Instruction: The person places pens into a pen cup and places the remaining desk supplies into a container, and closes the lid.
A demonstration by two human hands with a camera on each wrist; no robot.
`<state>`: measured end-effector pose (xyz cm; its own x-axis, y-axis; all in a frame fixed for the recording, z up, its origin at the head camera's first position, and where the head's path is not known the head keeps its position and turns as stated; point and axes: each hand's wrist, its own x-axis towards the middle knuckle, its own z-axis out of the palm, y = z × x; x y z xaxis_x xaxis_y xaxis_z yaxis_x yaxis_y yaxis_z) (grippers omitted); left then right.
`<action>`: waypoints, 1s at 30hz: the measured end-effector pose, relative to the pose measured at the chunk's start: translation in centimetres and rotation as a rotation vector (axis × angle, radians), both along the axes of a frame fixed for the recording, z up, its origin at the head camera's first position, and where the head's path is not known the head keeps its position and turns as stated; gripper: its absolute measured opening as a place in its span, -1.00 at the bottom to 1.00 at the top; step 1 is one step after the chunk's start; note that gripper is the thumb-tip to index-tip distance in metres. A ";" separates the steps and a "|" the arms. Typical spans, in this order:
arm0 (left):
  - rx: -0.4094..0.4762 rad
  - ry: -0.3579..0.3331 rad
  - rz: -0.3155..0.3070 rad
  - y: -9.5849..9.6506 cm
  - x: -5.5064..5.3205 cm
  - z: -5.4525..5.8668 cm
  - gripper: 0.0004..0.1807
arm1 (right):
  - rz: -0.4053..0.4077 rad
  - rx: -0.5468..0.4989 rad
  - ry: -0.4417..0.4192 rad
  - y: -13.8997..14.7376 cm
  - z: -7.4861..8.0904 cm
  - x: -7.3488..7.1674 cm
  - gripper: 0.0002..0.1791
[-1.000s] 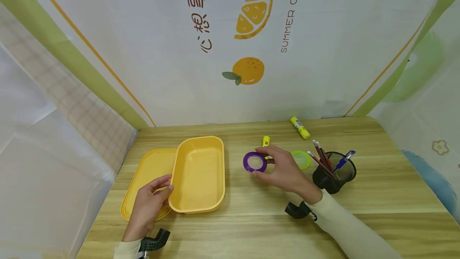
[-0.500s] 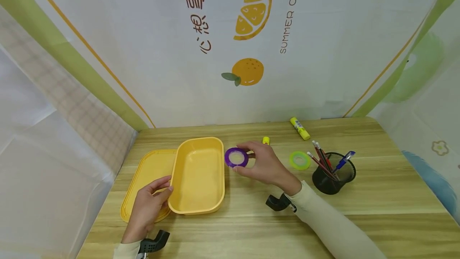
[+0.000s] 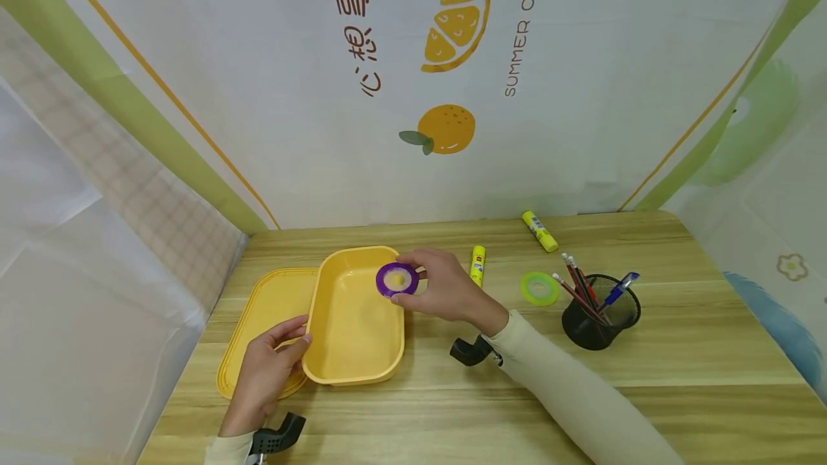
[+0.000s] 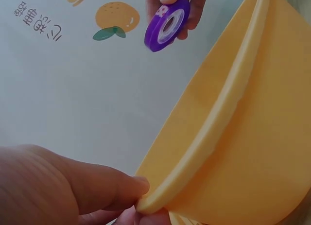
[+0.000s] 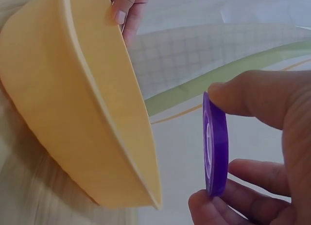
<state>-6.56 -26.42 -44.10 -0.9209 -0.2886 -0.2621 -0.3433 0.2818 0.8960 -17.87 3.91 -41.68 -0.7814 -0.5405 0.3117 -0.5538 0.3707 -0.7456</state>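
Observation:
My right hand (image 3: 446, 287) pinches a roll of purple tape (image 3: 381, 285) by its edges, thumb on one side and fingers on the other. In the head view the roll overlaps the right side of a yellow plastic box (image 3: 352, 350). The right wrist view has the purple roll (image 5: 219, 147) edge-on, near the box's rim (image 5: 114, 125). My left hand (image 3: 268, 364) grips the box's left rim, thumb inside and fingers outside, as the left wrist view shows at the rim (image 4: 194, 147). Nothing lies inside the box.
A yellow lid (image 3: 268, 314) lies left of the box, partly under it. Two glue sticks (image 3: 477, 264) lie on the wooden table (image 3: 452, 415). Further right are a roll of green tape (image 3: 540, 288) and a black mesh cup (image 3: 591, 329) with pencils and a blue pen (image 3: 620, 290).
My right hand has carried the purple tape leftward from beside the box to over its right side, uncovering the nearer glue stick. The left hand stays on the rim.

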 end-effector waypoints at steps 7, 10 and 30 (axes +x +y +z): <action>0.000 -0.005 0.006 0.0 0.1 0.1 -0.52 | 0.035 0.083 -0.020 -2.4 0.0 -1.0 -0.30; -0.005 -0.004 0.006 0.0 0.1 0.0 -0.52 | 0.044 0.125 -0.022 -3.5 -0.1 -1.4 -0.31; -0.016 -0.003 -0.008 -0.1 -0.1 -0.3 -0.50 | 0.081 0.305 -0.023 -8.8 -1.0 -3.8 -0.32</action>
